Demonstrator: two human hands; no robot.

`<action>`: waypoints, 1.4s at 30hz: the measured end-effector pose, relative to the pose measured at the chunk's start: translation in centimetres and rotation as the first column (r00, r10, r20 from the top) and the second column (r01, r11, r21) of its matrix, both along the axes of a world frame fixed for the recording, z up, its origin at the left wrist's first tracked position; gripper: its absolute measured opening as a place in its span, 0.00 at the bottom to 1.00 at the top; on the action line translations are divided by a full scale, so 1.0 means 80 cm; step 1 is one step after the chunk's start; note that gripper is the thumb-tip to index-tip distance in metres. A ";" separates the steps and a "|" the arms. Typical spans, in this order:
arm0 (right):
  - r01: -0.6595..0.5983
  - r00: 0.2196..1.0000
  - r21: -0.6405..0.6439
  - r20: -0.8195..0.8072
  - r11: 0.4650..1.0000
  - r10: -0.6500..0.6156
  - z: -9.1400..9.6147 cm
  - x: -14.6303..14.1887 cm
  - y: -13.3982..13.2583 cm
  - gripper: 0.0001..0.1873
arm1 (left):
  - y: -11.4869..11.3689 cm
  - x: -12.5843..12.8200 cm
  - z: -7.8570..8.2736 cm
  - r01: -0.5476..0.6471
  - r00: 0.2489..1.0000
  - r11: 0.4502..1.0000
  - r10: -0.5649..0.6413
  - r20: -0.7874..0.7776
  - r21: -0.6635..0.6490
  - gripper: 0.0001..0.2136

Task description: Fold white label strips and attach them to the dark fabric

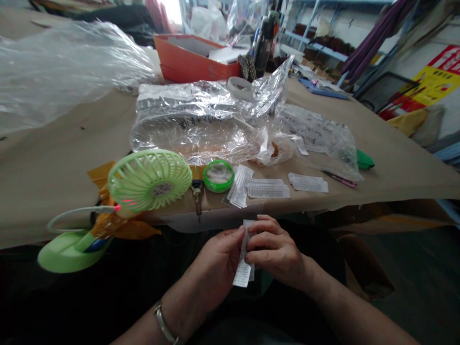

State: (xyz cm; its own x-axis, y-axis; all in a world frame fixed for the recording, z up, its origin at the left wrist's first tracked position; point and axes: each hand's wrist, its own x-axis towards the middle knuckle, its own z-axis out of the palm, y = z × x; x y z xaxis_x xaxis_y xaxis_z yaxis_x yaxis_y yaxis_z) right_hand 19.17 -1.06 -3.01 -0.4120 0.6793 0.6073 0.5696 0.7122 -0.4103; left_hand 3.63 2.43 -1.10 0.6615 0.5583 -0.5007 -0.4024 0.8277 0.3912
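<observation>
Between my two hands, in front of the table edge, is a narrow printed paper label (243, 273), with a clear strip showing along its right side. My left hand (219, 258) pinches it from the left, thumb near its upper end. Fingers of my right hand (275, 247) press on it from the right. On the table just beyond lie a fanned bunch of labels (239, 186), a stack of printed labels (268, 188) and a smaller stack (308, 183). A round green dish (218, 176) with whitish contents stands left of them.
A green fan (150, 179) is taped at the table's front edge, beside a syringe-like tool with a needle (197, 199). Clear plastic bags (212, 129) lie behind, with a tape roll (240, 88) on top. Farther back is a red box (197, 64). Pink-handled tweezers (339, 178) lie right.
</observation>
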 end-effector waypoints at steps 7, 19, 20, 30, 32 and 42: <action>0.001 1.000 0.014 0.015 1.000 -0.001 0.000 0.001 -0.002 0.07 | -0.001 0.002 -0.001 0.054 0.998 0.998 -0.054 -0.015 0.023 0.08; 0.654 0.696 0.209 0.212 0.727 -0.686 0.018 0.124 0.014 0.23 | -0.001 0.006 -0.012 0.090 0.959 0.996 -0.093 -0.267 -0.022 0.11; 0.671 0.653 0.212 0.284 0.710 -0.702 0.015 0.133 0.015 0.25 | -0.001 0.007 -0.014 0.089 0.958 0.996 -0.094 -0.271 -0.028 0.11; 0.622 0.684 0.268 0.272 0.736 -0.677 0.001 0.156 0.005 0.10 | -0.005 0.005 -0.020 0.105 0.944 0.994 -0.110 -0.311 -0.033 0.11; 0.625 0.728 0.236 0.167 0.744 -0.665 0.004 0.157 0.005 0.09 | -0.005 0.004 -0.020 0.108 0.945 0.994 -0.112 -0.308 -0.032 0.10; 0.238 0.958 0.063 -0.180 0.969 -0.224 0.019 0.004 0.004 0.07 | -0.013 -0.001 -0.007 0.070 0.981 0.998 -0.069 -0.181 0.002 0.07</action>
State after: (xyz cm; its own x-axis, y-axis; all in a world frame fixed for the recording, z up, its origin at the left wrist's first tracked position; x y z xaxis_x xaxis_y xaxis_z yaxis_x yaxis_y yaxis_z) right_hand 19.50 -0.75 -1.52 -0.1357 0.6876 0.7133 0.6497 0.6053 -0.4599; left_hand 3.58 1.42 -1.64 0.5983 0.5189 -0.6106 -0.2661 0.8474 0.4594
